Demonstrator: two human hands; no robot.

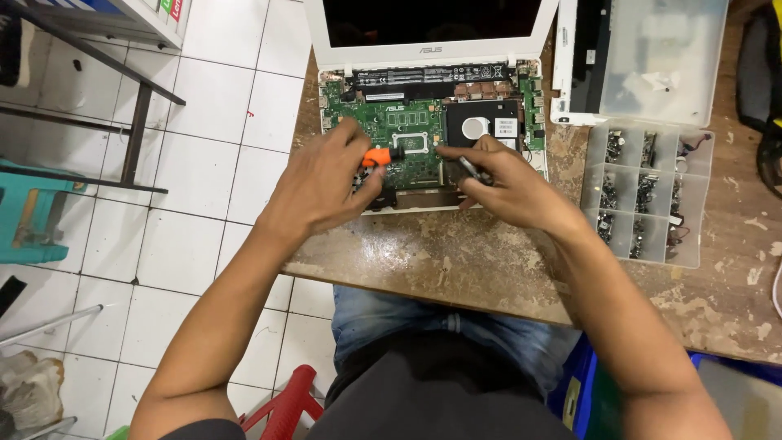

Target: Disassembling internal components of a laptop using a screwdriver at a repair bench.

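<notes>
An opened white laptop (432, 49) lies on a worn wooden table (489, 261), its green circuit board (399, 122) and black hard drive (481, 122) exposed. My left hand (326, 175) grips an orange-and-black screwdriver (381, 156) lying across the board. My right hand (505, 183) rests on the laptop's lower edge beside the drive, with a thin dark metal tool (471, 169) between its fingers. Both hands sit close together over the board.
A clear plastic compartment box (648, 191) with several small parts stands open at the right, its lid (664, 57) raised. A white laptop cover (574, 65) lies under it. Left of the table are white floor tiles, a metal frame (134, 122) and a red stool (285, 407).
</notes>
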